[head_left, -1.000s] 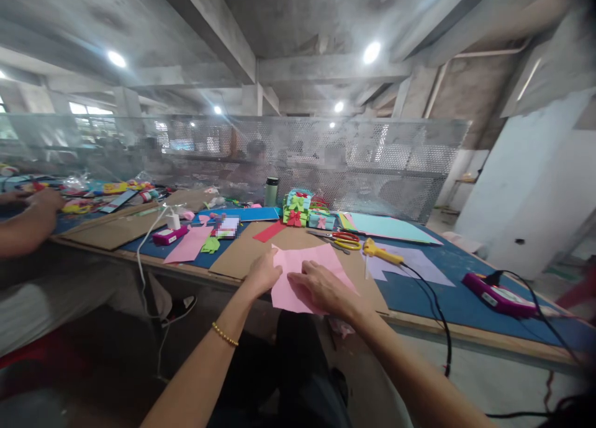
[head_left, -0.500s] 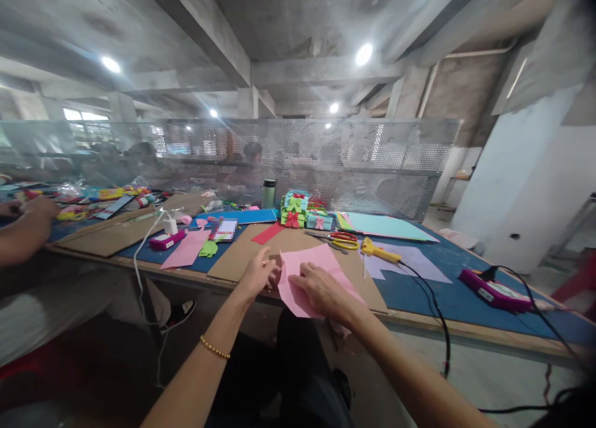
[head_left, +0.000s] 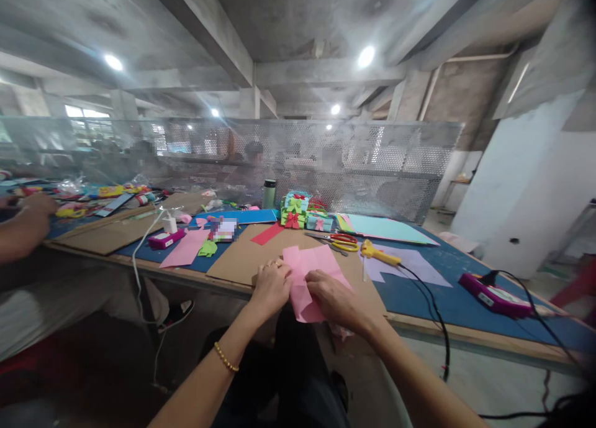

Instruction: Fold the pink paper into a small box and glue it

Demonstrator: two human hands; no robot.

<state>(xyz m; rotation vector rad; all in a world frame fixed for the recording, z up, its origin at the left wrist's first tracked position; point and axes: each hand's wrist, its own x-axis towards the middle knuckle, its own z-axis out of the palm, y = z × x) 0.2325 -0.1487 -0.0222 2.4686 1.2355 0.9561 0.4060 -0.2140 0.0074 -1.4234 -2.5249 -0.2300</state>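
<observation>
A creased sheet of pink paper (head_left: 321, 263) lies between my hands at the table's front edge, partly over brown cardboard (head_left: 237, 257). My left hand (head_left: 272, 285) is closed on the sheet's left edge, where a strip stands folded up. Fingers curled, my right hand (head_left: 333, 297) grips the lower middle of the sheet. Both sets of fingertips are partly hidden. Just beyond the paper are scissors (head_left: 344, 238) with red and yellow handles and a red paper strip (head_left: 266, 233). A yellow glue gun (head_left: 379, 253) rests on lilac paper (head_left: 419, 266) to the right.
Small green and blue paper boxes with bows (head_left: 294, 212) stand behind the cardboard, beside a green bottle (head_left: 269, 194). Purple power strips (head_left: 493, 296) and their cords lie on the blue table. A co-worker's arm (head_left: 28, 226) reaches in at far left. A perforated metal screen (head_left: 363, 167) closes the back.
My left hand has moved right and closed on the paper's left edge, from an open pose beside it. The sheet has shifted slightly right, with its left strip folded more plainly.
</observation>
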